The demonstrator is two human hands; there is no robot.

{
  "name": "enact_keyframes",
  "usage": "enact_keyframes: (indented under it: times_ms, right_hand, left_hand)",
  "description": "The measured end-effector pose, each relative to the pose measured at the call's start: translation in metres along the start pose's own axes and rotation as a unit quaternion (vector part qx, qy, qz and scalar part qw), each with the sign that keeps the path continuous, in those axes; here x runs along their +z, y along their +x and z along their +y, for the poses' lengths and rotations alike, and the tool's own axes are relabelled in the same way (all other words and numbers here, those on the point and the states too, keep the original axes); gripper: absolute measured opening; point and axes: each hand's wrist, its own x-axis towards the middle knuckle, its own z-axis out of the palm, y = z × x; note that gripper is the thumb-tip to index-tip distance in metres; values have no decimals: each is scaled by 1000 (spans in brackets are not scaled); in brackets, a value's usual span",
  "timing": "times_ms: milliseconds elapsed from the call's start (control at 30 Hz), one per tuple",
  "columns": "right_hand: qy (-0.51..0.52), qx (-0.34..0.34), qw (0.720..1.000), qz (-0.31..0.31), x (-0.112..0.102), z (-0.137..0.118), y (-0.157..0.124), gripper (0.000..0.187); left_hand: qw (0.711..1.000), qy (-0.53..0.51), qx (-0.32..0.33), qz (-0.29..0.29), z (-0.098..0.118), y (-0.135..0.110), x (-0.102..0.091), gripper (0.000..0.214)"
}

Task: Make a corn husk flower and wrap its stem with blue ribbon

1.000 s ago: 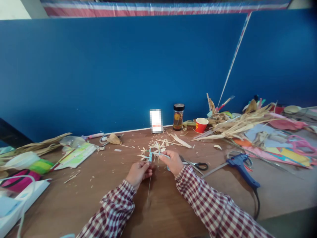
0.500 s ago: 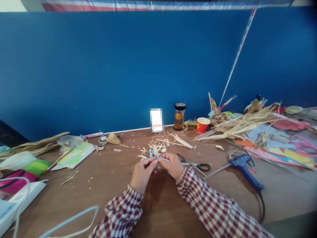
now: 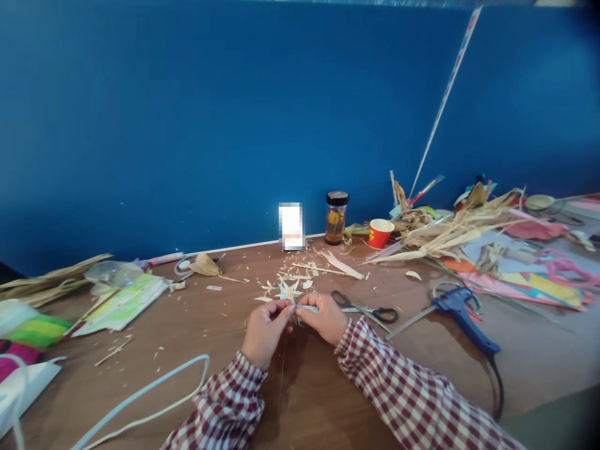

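A small pale flower [image 3: 289,290], which looks made of corn husk strips, stands upright between my hands with its pointed petals spread. My left hand [image 3: 263,331] pinches its base between thumb and fingers. Meeting it there, my right hand [image 3: 327,319] is closed on a light blue strip [image 3: 308,308] that runs from the flower's base into the fingers. The strip's far end is hidden in my right hand. Husk scraps [image 3: 304,275] lie just beyond the flower. Black-handled scissors [image 3: 387,314] rest beside my right hand.
A blue glue gun [image 3: 469,319] lies at the right, its cord trailing forward. Behind it spreads a heap of dried husks [image 3: 450,234] and coloured paper. A dark-lidded jar [image 3: 335,219] and red paper cup [image 3: 380,234] stand near the blue partition [image 3: 210,125]. A white cable [image 3: 154,381] loops at front left.
The flower has turned in my fingers, so its petals now show more openly. My hands stay together at its base. The view has shifted slightly.
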Motion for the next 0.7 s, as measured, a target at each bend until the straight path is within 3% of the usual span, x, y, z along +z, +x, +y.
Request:
enact_keyframes:
  times_ms: [233, 433, 567, 700]
  right_hand:
    - [-12, 3, 999, -44, -5, 11, 5, 21]
    - [4, -17, 998, -53, -14, 15, 8, 22]
    - [36, 3, 998, -56, -18, 10, 7, 14]
    - [62, 15, 995, -75, -30, 1, 5, 18]
  left_hand:
    - [996, 78, 53, 0, -7, -1, -3, 24]
    - [997, 66, 25, -7, -5, -6, -6, 24]
    - [999, 39, 9, 0, -7, -7, -5, 25]
    - [1000, 21, 11, 4, -10, -6, -4, 25]
